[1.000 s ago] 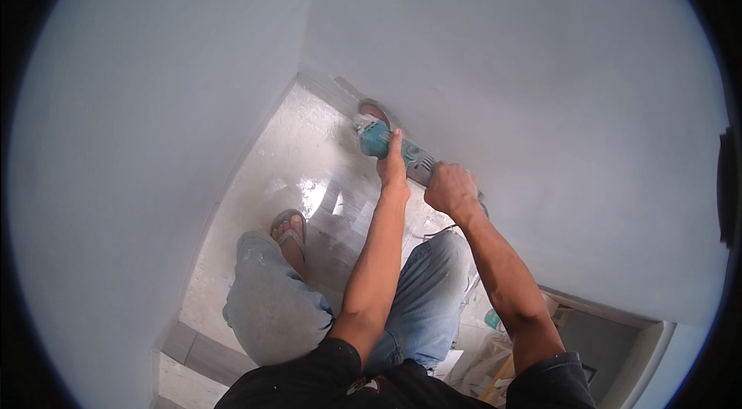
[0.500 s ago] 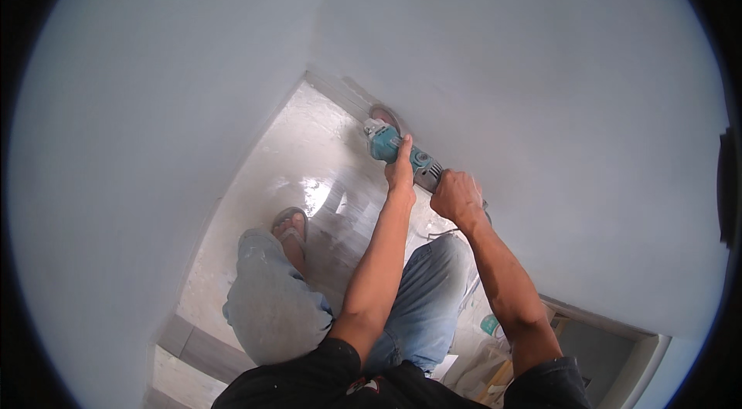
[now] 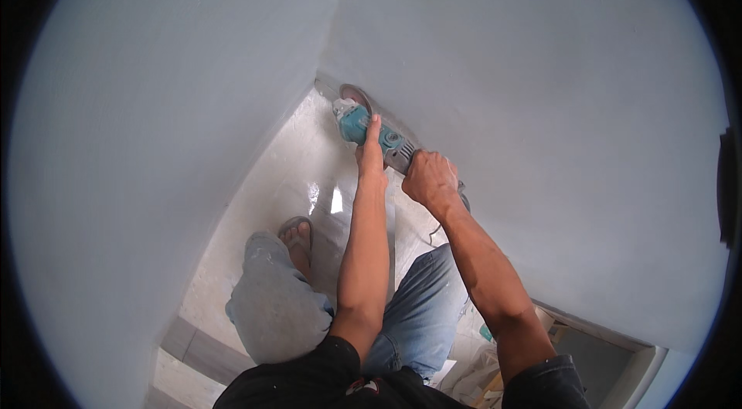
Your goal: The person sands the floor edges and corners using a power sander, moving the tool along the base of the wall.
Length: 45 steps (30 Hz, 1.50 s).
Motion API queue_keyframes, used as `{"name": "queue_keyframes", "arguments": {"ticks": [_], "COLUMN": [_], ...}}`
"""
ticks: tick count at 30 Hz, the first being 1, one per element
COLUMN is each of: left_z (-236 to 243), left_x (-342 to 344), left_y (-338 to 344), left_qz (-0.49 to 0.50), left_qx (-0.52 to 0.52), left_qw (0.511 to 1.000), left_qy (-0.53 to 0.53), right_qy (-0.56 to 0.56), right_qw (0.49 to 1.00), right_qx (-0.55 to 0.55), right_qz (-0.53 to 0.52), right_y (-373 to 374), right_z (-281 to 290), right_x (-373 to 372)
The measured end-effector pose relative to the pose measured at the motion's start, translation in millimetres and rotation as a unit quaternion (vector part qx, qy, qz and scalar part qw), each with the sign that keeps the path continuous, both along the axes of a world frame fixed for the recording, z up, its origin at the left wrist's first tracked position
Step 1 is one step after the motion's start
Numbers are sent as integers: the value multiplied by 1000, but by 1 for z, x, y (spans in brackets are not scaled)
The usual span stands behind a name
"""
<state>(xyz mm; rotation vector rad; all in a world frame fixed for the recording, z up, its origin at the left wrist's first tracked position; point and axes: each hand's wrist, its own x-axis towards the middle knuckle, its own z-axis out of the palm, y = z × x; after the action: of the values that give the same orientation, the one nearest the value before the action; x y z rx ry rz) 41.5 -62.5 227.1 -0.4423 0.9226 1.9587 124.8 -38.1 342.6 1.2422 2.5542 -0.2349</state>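
A teal angle grinder (image 3: 355, 124) lies slantwise in both my hands, low against the right-hand wall near the room's corner. Its reddish-brown disc (image 3: 356, 96) is at the foot of that wall. My left hand (image 3: 372, 152) wraps around the body just behind the head, thumb laid along the top. Closed about the rear grip is my right hand (image 3: 431, 177), which hides most of that end. A dark power cord (image 3: 436, 234) hangs down behind the right hand.
Grey-white walls, the left wall (image 3: 170, 100) and the right wall (image 3: 525, 100), meet at the far corner. Below is a dusty pale floor (image 3: 270, 169) with my sandalled foot (image 3: 297, 239) on it. At lower right are a doorway frame (image 3: 645, 366) and a teal container (image 3: 486, 332).
Both hands have carried the angle grinder leftward and farther away along the wall's foot, closer to the corner. The grip on it looks the same.
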Motion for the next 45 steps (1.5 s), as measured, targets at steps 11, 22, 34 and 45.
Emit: {"name": "queue_keyframes", "arguments": {"ticks": [11, 22, 34, 45], "left_z": [-5, 9, 4, -5], "left_x": [14, -14, -22, -8], "left_y": [3, -7, -4, -4], "left_qz": [-26, -13, -6, -41], "left_qx": [-39, 7, 2, -27], "left_qw": [997, 999, 999, 997], "left_qy": [-59, -34, -44, -61], "right_qy": [-40, -41, -14, -51], "right_qw": [999, 999, 1000, 998], "right_qx": [-4, -9, -1, -15], "right_qz": [-24, -9, -14, -35], "right_y": [1, -9, -11, -15], "right_z": [-1, 17, 12, 12], "right_x": [3, -20, -27, -18]}}
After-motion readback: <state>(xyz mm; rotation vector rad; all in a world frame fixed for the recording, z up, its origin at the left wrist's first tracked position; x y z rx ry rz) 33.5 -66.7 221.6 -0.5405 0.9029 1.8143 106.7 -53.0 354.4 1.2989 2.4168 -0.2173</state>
